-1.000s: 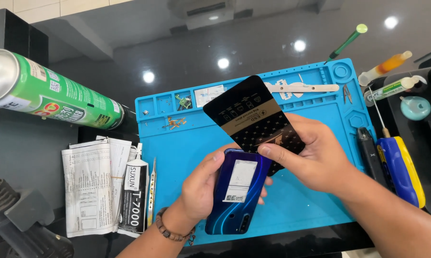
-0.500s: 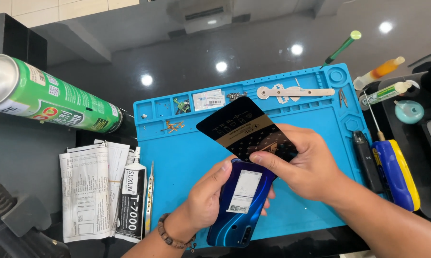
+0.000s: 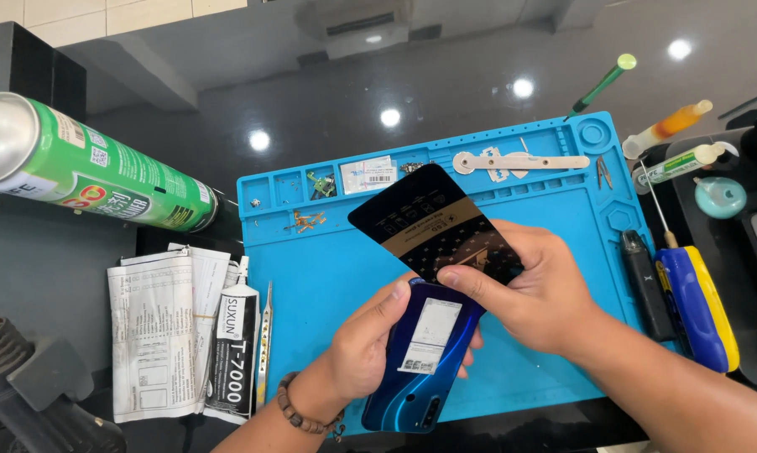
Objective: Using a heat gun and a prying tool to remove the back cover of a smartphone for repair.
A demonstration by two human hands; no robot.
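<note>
Fingers of my left hand (image 3: 370, 348) curl around a glossy blue phone (image 3: 420, 365), gripping it by its edges with the white-stickered back facing up; it sits over the near middle of the blue work mat (image 3: 328, 277). Thumb and fingers of my right hand (image 3: 525, 285) pinch a black screen panel (image 3: 433, 222) with a gold band, tilted and overlapping the phone's far end, touching it. Left of the mat I see a black glue tube (image 3: 234, 348) lying on folded paper sheets (image 3: 156, 331), with slim tweezers (image 3: 263, 344) just beside it. Far left lies a green spray can (image 3: 93, 168). Right of the mat rests a blue-and-yellow tool (image 3: 697, 306).
</note>
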